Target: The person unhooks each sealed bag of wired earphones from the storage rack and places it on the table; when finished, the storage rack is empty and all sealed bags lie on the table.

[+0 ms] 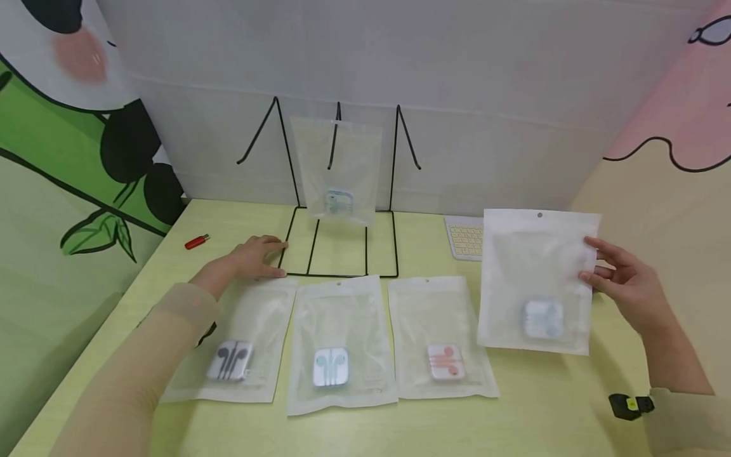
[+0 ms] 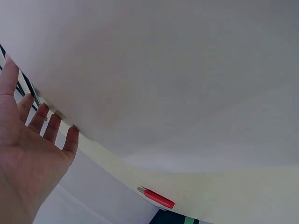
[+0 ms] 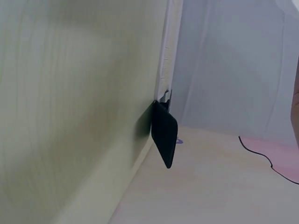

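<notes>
My right hand (image 1: 625,285) pinches the right edge of a white zip bag (image 1: 537,266), raised off the table at the right, with pale blue earphones in a clear case showing through. My left hand (image 1: 254,257) rests at the left front corner of a black wire display rack (image 1: 394,244), its fingers extended and touching the base wire. The left wrist view shows the same hand (image 2: 39,135) with spread fingers. Another earphone bag (image 1: 342,165) hangs on the rack's middle hook. In the right wrist view, the held bag is mostly out of sight.
Three bags lie in a row: grey earphones (image 1: 228,362) left, mint earphones (image 1: 331,366) in the middle, pink earphones (image 1: 445,362) right. A white keyboard (image 1: 465,238) lies behind the raised bag. At the left lies a small red stick (image 1: 197,242) with a metal end.
</notes>
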A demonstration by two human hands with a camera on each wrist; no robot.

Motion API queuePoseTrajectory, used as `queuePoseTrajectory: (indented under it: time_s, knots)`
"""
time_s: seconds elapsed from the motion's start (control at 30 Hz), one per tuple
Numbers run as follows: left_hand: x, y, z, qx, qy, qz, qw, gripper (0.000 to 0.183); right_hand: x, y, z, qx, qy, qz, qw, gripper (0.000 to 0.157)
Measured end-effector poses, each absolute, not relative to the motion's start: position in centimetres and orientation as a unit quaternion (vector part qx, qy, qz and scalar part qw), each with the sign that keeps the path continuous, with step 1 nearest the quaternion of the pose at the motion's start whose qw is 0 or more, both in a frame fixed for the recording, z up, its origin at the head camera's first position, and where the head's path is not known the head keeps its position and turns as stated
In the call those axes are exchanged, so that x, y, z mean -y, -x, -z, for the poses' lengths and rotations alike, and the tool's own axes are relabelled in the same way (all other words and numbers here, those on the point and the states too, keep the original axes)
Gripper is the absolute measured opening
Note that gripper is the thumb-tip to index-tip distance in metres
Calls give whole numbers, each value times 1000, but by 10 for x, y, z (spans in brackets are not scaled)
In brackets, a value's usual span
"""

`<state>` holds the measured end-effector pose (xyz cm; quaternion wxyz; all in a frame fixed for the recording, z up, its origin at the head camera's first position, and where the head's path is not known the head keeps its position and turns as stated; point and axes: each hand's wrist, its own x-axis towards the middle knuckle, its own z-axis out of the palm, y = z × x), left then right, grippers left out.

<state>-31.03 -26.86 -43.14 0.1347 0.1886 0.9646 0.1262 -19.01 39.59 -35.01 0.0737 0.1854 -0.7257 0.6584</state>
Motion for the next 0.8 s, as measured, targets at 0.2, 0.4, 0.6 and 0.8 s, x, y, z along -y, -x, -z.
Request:
queuePoseTrajectory:
  time_s: [0.2, 0.4, 0.6, 0.8]
  knots:
    - [268, 311, 431, -964, -187, -128, 137, 84, -409, 192, 367, 804, -146, -575, 35, 60]
    - [268, 311, 431, -965, -187, -127, 135, 83, -419, 194, 381, 875, -137, -465, 2, 61]
    - [269, 311, 431, -963, -193, -131, 135, 84, -428, 195, 391, 885, -134, -444, -34, 60]
    - [270, 310, 432, -964, -193, -129, 133, 84, -429, 197, 400, 900, -115, -414, -67, 57]
